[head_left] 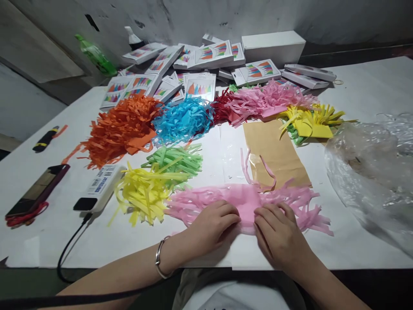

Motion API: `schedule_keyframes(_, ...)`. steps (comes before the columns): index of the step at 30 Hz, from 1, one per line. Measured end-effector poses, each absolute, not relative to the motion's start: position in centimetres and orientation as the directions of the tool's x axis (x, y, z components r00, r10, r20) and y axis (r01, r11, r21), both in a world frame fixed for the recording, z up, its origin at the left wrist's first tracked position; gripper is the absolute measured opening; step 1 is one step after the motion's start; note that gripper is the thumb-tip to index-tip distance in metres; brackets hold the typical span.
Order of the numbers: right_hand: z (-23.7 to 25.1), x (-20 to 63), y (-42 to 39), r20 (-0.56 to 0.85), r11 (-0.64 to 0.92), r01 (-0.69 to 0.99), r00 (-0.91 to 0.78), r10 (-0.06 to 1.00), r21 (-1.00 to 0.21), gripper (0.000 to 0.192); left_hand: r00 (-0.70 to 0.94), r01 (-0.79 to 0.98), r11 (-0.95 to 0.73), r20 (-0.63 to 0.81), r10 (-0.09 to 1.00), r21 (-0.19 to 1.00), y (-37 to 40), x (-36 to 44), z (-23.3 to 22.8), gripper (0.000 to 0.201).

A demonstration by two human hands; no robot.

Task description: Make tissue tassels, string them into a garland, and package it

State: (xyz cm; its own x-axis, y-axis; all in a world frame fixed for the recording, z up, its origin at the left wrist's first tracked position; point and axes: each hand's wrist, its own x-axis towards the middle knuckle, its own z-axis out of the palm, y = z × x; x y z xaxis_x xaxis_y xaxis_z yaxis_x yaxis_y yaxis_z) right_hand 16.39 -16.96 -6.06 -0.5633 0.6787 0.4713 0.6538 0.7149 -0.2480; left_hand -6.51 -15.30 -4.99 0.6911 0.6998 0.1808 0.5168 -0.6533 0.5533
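Note:
A pink tissue-paper tassel sheet (pixel 248 202) lies flat in front of me, its middle uncut and its fringed strips spread out to both sides. My left hand (pixel 215 223) curls its fingers over the near edge of the uncut middle, on the left. On the right of that same edge, my right hand (pixel 274 228) grips with bent fingers; both thumbs are mostly hidden. Loose pink strips (pixel 247 170) lie just beyond, partly on a brown paper sheet (pixel 277 148). Left of the pink sheet are a yellow tassel bundle (pixel 146 193) and a green one (pixel 177 159).
Orange (pixel 124 127), blue (pixel 185 118) and pink fringe piles (pixel 267 99) line the table's middle. Printed boxes (pixel 209 56) are heaped behind. Clear plastic bags (pixel 371 172) sit right. A phone (pixel 38 189) and a cabled white device (pixel 100 187) lie left.

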Motion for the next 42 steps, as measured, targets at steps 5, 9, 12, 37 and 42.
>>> schedule_keyframes(5, -5.7, 16.4, -15.9, 0.423, 0.789, 0.613, -0.725, 0.544, 0.036, 0.037, 0.698, 0.517, -0.719, 0.257, 0.668, 0.465, -15.2, -6.3, -4.9, 0.017)
schedule_keyframes(9, -5.5, 16.9, -15.3, 0.356, 0.741, 0.668, -0.709, 0.609, 0.064, 0.029, 0.745, 0.520, -0.779, 0.261, 0.615, 0.351, -15.2, -6.6, -4.9, 0.023)
schedule_keyframes(12, -5.0, 17.1, -15.0, 0.325, 0.745, 0.667, -0.701, 0.635, -0.015, 0.025, 0.696, 0.608, -0.678, 0.133, 0.706, 0.414, -15.0, -6.7, -4.8, 0.023)
schedule_keyframes(37, -5.7, 17.3, -13.7, 0.446, 0.816, 0.578, -0.728, 0.520, -0.008, 0.031, 0.707, 0.666, -0.712, 0.118, 0.698, 0.223, -12.5, -7.0, -3.6, 0.009)
schedule_keyframes(42, -6.4, 17.8, -14.0, 0.368, 0.864, 0.504, -0.800, 0.474, -0.018, 0.035, 0.822, 0.538, -0.834, 0.142, 0.552, 0.125, -13.0, -7.9, -3.6, 0.012)
